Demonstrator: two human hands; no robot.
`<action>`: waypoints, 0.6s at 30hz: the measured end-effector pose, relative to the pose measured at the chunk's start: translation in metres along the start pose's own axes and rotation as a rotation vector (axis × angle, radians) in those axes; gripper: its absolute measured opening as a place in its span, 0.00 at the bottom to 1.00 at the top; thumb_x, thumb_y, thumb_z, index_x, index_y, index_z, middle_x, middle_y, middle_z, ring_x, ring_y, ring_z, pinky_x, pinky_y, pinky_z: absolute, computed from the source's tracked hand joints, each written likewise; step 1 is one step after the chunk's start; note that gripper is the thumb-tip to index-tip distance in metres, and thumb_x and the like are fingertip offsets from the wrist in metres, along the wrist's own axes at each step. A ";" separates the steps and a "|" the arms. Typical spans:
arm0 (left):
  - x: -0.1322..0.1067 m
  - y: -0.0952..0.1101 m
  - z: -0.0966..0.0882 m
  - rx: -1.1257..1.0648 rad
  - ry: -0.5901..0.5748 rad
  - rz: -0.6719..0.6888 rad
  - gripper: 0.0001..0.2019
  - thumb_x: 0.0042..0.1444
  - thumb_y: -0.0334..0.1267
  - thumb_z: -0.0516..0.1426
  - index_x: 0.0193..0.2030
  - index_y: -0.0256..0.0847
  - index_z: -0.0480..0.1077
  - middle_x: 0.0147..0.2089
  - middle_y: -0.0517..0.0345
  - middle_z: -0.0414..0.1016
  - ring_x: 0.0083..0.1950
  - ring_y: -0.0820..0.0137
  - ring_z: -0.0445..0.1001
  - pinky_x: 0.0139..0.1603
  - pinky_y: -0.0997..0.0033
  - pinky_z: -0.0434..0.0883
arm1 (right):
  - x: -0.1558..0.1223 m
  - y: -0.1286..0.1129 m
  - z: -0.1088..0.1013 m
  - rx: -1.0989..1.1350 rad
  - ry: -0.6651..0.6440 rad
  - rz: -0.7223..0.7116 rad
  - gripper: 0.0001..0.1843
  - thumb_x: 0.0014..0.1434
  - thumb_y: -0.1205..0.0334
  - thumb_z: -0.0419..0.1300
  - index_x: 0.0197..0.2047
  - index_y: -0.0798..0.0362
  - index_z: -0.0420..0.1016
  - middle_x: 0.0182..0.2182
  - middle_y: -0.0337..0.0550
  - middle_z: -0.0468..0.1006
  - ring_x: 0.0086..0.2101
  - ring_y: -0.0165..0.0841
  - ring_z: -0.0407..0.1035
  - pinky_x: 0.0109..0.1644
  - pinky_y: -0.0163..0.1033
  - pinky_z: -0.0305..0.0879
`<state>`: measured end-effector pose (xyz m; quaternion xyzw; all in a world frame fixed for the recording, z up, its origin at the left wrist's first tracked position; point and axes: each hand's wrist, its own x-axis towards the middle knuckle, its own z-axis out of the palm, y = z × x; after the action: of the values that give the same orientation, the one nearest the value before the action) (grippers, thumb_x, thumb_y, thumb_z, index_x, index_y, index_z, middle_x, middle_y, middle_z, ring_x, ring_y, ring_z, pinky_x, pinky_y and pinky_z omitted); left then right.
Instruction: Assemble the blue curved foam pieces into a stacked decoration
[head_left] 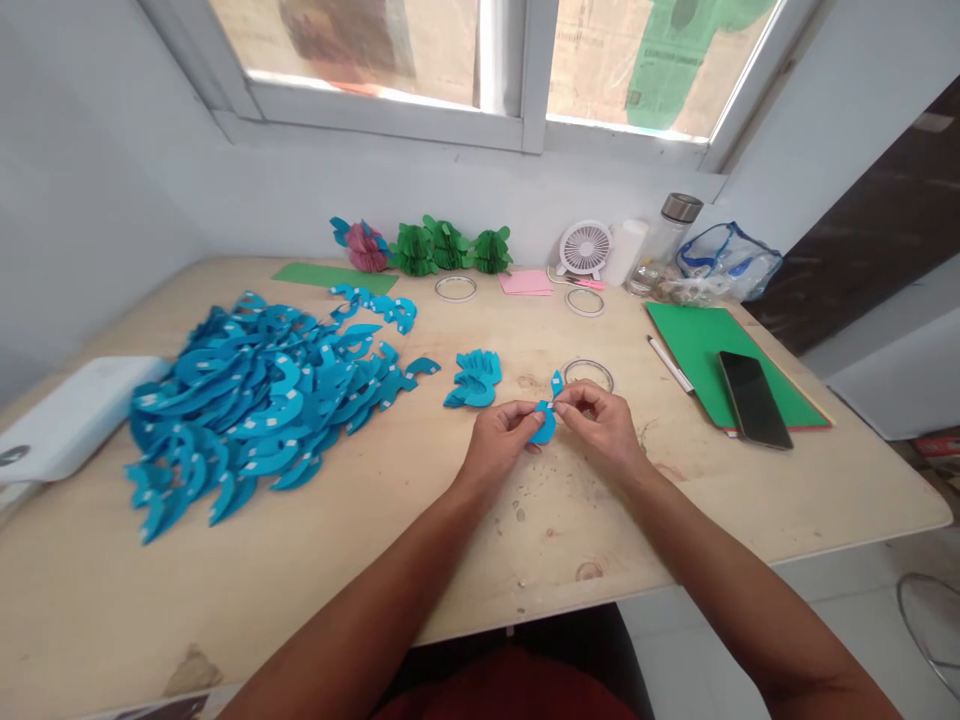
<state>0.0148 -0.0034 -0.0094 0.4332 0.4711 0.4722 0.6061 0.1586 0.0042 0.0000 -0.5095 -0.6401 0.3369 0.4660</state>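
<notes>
My left hand (501,436) and my right hand (600,418) meet over the middle of the wooden table (465,540). Both pinch a small blue curved paper piece (543,426) between their fingertips. The right fingers grip its upper tip, where a small white tab shows. Just beyond the hands lies a small stack of joined blue pieces (474,380). A big heap of the same blue paper cut-outs (255,400) covers the table's left side. A clear tape ring (588,372) lies right behind my right hand.
A white device (67,415) sits at the left edge. A phone (753,398) rests on a green sheet (705,350), a pen (670,363) beside it. By the back wall: green paper balls (448,247), pink one (365,246), fan (585,248), bottle (664,240), clear bag (727,262), more tape rings (455,288).
</notes>
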 end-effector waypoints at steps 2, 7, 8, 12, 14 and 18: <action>-0.001 0.002 0.000 0.020 -0.030 -0.015 0.06 0.43 0.38 0.60 0.26 0.36 0.74 0.22 0.58 0.73 0.23 0.73 0.70 0.23 0.76 0.68 | 0.001 0.001 -0.001 0.000 0.028 0.019 0.04 0.50 0.62 0.58 0.26 0.53 0.71 0.28 0.40 0.72 0.29 0.30 0.65 0.32 0.35 0.62; -0.005 0.004 0.001 0.038 -0.078 -0.035 0.04 0.43 0.35 0.59 0.24 0.37 0.72 0.20 0.60 0.71 0.21 0.74 0.69 0.21 0.77 0.67 | 0.002 0.002 -0.001 0.011 0.031 0.032 0.06 0.50 0.60 0.58 0.27 0.53 0.71 0.28 0.41 0.72 0.28 0.29 0.65 0.32 0.35 0.62; -0.005 0.004 0.001 0.036 -0.075 -0.034 0.04 0.43 0.35 0.59 0.25 0.37 0.72 0.20 0.60 0.72 0.21 0.74 0.69 0.21 0.77 0.67 | 0.001 0.002 -0.001 0.008 0.029 0.030 0.06 0.50 0.60 0.58 0.27 0.53 0.71 0.28 0.41 0.73 0.28 0.30 0.65 0.32 0.35 0.62; -0.004 0.003 0.001 0.023 -0.060 -0.034 0.04 0.43 0.35 0.59 0.25 0.37 0.72 0.21 0.60 0.72 0.22 0.75 0.69 0.22 0.77 0.67 | 0.000 0.000 -0.001 -0.003 0.005 0.022 0.06 0.50 0.60 0.58 0.27 0.54 0.71 0.28 0.40 0.72 0.28 0.29 0.65 0.31 0.35 0.61; -0.003 0.003 0.000 0.015 -0.044 -0.033 0.04 0.42 0.35 0.59 0.24 0.36 0.71 0.21 0.60 0.71 0.22 0.75 0.69 0.22 0.77 0.67 | 0.000 -0.001 -0.001 0.003 -0.016 0.024 0.06 0.50 0.60 0.58 0.27 0.54 0.71 0.28 0.40 0.72 0.28 0.29 0.65 0.31 0.34 0.61; -0.002 0.003 0.000 -0.007 0.019 -0.024 0.05 0.41 0.36 0.60 0.23 0.36 0.71 0.21 0.61 0.71 0.22 0.75 0.68 0.23 0.77 0.68 | -0.001 0.000 0.001 0.024 -0.063 0.021 0.06 0.50 0.61 0.58 0.27 0.54 0.71 0.29 0.41 0.71 0.30 0.29 0.65 0.33 0.34 0.62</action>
<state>0.0143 -0.0043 -0.0057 0.4208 0.4802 0.4707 0.6089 0.1579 0.0035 -0.0004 -0.4999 -0.6448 0.3653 0.4482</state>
